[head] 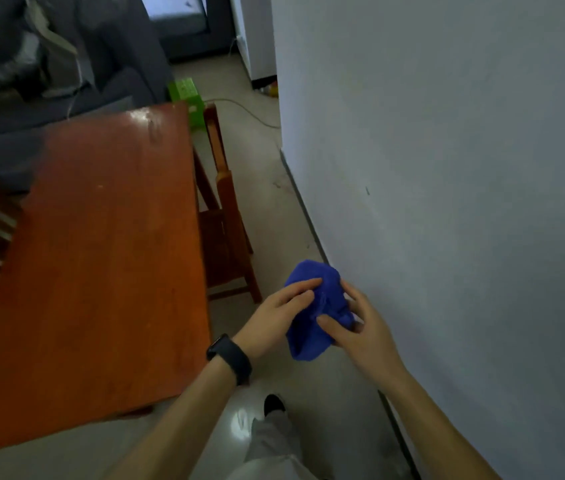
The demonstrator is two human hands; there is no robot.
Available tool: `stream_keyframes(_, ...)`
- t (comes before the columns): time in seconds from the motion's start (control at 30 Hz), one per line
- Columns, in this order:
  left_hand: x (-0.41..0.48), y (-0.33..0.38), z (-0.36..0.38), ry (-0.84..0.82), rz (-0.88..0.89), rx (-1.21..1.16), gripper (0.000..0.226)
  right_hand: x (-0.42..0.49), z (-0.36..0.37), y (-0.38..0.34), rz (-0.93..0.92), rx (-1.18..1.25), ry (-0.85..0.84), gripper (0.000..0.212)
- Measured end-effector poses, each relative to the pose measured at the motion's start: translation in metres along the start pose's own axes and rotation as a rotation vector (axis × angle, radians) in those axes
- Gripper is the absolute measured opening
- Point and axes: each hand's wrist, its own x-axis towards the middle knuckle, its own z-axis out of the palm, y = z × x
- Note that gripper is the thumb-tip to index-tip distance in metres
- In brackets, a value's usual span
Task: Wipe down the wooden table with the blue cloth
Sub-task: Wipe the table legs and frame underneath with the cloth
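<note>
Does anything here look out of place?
Nothing spilled or broken. The wooden table shows smeary marks near its far end, and a loose cable trails across the floor beside the green stool. The blue cloth is bunched between left hand and right hand, off the table.

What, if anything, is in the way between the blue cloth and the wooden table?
Nothing visible. The left hand and right hand hold the cloth over the floor, just right of the table at its near corner. The chair is tucked along the table's right side, farther away, off the direct path.
</note>
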Motion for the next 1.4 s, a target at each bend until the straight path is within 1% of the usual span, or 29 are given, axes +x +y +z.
stream_keyframes(0.1, 0.044, 0.006, -0.026, 0.004, 0.041, 0.096, 0.045, 0.057, -0.009, -0.004, -0.005, -0.086, 0.045, 0.057)
stream_keyframes(0.23, 0.11, 0.027, -0.067, 0.072, 0.069, 0.307, 0.06, 0.142, -0.016, -0.021, -0.073, -0.289, 0.054, 0.039)
stream_keyframes(0.33, 0.167, 0.062, -0.102, 0.117, 0.073, 0.441, 0.072, 0.207, -0.015, -0.045, -0.147, -0.458, 0.065, 0.035)
stream_keyframes(0.4, 0.205, 0.09, -0.124, 0.151, 0.098, 0.524, 0.065, 0.25, -0.012, -0.068, -0.173, -0.52, 0.078, 0.039)
stream_keyframes(0.47, 0.238, 0.117, -0.142, 0.194, 0.126, 0.593, 0.051, 0.291, -0.012, -0.089, -0.179, -0.521, 0.119, 0.041)
stream_keyframes(0.5, 0.256, 0.129, -0.154, 0.226, 0.14, 0.582, 0.045, 0.313, -0.012, -0.099, -0.181, -0.486, 0.126, 0.039)
stream_keyframes(0.57, 0.286, 0.149, -0.174, 0.274, 0.151, 0.535, 0.038, 0.352, -0.006, -0.118, -0.097, -0.227, 0.07, 0.029)
stream_keyframes(0.6, 0.301, 0.159, -0.184, 0.289, 0.159, 0.515, 0.037, 0.37, -0.003, -0.126, -0.038, -0.111, 0.015, 0.029)
stream_keyframes(0.63, 0.315, 0.167, -0.193, 0.288, 0.162, 0.495, 0.037, 0.387, 0.0, -0.133, -0.01, -0.024, -0.027, 0.032)
stream_keyframes(0.7, 0.348, 0.18, -0.216, 0.27, 0.149, 0.418, 0.04, 0.429, 0.002, -0.14, -0.037, -0.055, -0.036, 0.044)
stream_keyframes(0.73, 0.364, 0.186, -0.227, 0.268, 0.136, 0.357, 0.042, 0.451, 0.003, -0.144, -0.052, -0.096, -0.023, 0.045)
stream_keyframes(0.8, 0.392, 0.192, -0.251, 0.269, 0.11, 0.267, 0.043, 0.495, 0.003, -0.15, -0.044, -0.097, -0.01, 0.034)
stream_keyframes(0.9, 0.435, 0.207, -0.287, 0.298, 0.05, 0.255, 0.047, 0.574, 0.003, -0.163, 0.02, -0.032, -0.049, 0.027)
stream_keyframes(0.97, 0.458, 0.215, -0.307, 0.35, 0.03, 0.251, 0.053, 0.625, 0.011, -0.174, 0.074, 0.005, -0.096, 0.025)
stream_keyframes(1.0, 0.468, 0.22, -0.317, 0.405, 0.02, 0.268, 0.056, 0.651, 0.018, -0.179, 0.1, 0.018, -0.096, 0.024)
stream_keyframes(1.03, 0.479, 0.222, -0.328, 0.483, 0.014, 0.33, 0.058, 0.674, 0.025, -0.184, 0.121, 0.03, -0.088, 0.023)
stream_keyframes(1.07, 0.488, 0.224, -0.34, 0.563, 0.016, 0.459, 0.059, 0.697, 0.034, -0.189, 0.139, 0.047, -0.089, 0.023)
stream_keyframes(1.1, 0.497, 0.225, -0.351, 0.611, 0.01, 0.64, 0.059, 0.715, 0.045, -0.193, 0.165, 0.065, -0.101, 0.025)
stream_keyframes(1.13, 0.503, 0.225, -0.361, 0.626, 0.006, 0.828, 0.058, 0.729, 0.057, -0.197, 0.2, 0.08, -0.125, 0.027)
stream_keyframes(1.17, 0.512, 0.225, -0.373, 0.614, 0.002, 0.964, 0.057, 0.745, 0.068, -0.201, 0.242, 0.101, -0.158, 0.028)
stream_keyframes(1.2, 0.52, 0.227, -0.384, 0.589, -0.005, 1.025, 0.055, 0.76, 0.078, -0.204, 0.281, 0.132, -0.197, 0.028)
stream_keyframes(1.27, 0.537, 0.234, -0.406, 0.536, -0.064, 0.951, 0.052, 0.788, 0.093, -0.207, 0.35, 0.218, -0.274, 0.024)
stream_keyframes(1.33, 0.553, 0.241, -0.429, 0.494, -0.096, 0.765, 0.054, 0.811, 0.102, -0.21, 0.396, 0.334, -0.321, 0.023)
stream_keyframes(1.4, 0.574, 0.248, -0.458, 0.444, -0.151, 0.597, 0.059, 0.84, 0.111, -0.212, 0.417, 0.409, -0.366, 0.027)
